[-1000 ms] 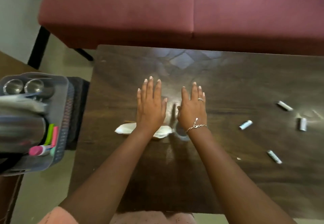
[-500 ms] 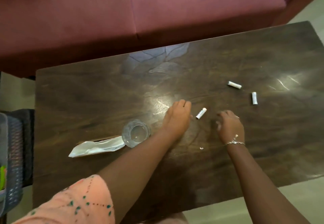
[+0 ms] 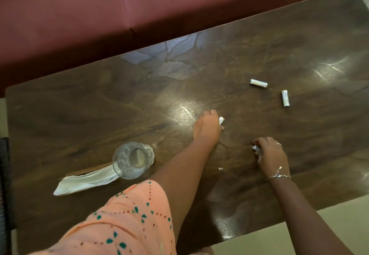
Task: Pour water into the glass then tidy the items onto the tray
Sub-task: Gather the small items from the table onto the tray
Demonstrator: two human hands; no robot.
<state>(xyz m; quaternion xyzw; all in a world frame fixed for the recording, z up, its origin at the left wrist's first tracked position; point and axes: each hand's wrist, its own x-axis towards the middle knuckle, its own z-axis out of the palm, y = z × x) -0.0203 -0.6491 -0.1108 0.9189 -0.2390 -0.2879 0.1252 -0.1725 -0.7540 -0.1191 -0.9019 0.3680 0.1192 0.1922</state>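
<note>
My left hand (image 3: 207, 129) has just pinched the battery (image 3: 221, 120) it reached for; my right hand (image 3: 269, 153) grips a second battery (image 3: 256, 148). Tidying has begun, I judge.

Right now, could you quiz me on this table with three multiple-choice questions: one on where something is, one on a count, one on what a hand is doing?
1. Where is the glass? A) on the sofa B) on the table beside the napkin C) in a hand
2. How many batteries lie untouched? A) none B) two C) five
3. What is the right hand doing? A) lying flat B) gripping a battery C) lifting the glass
Answers: B, it stands on the wood by the napkin; B, two lie beyond the hands; B, its fingers curl round one.
</note>
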